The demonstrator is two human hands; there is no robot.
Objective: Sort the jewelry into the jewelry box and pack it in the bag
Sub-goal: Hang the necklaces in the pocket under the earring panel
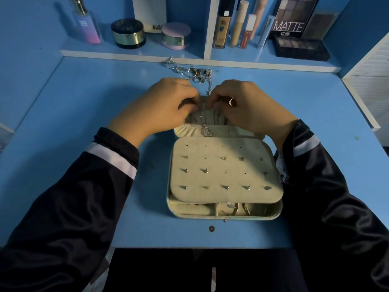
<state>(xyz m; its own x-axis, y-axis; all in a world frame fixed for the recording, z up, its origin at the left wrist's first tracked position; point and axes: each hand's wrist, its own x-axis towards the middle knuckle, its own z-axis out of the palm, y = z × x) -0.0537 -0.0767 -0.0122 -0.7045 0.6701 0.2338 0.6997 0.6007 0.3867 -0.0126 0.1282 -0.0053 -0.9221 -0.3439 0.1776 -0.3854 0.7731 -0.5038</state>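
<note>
Table [63, 123]: blue; jewelry box [226, 217] lies open near its front edge; blue surface shows wide to the box's left
Shelf [134, 52]: behind the box; cosmetics [128, 33] crowd it
Left hand [168, 104], right hand [250, 106]: over the box's lid; each pinches the necklace [207, 131] chain
Rings [193, 72]: heaped just behind the box; knuckles partly hide them

The left hand [168, 107] and right hand [249, 106] pinch the necklace [207, 131] at the open jewelry box [252, 218] lid; loose rings [194, 73] lie just beyond.
</note>
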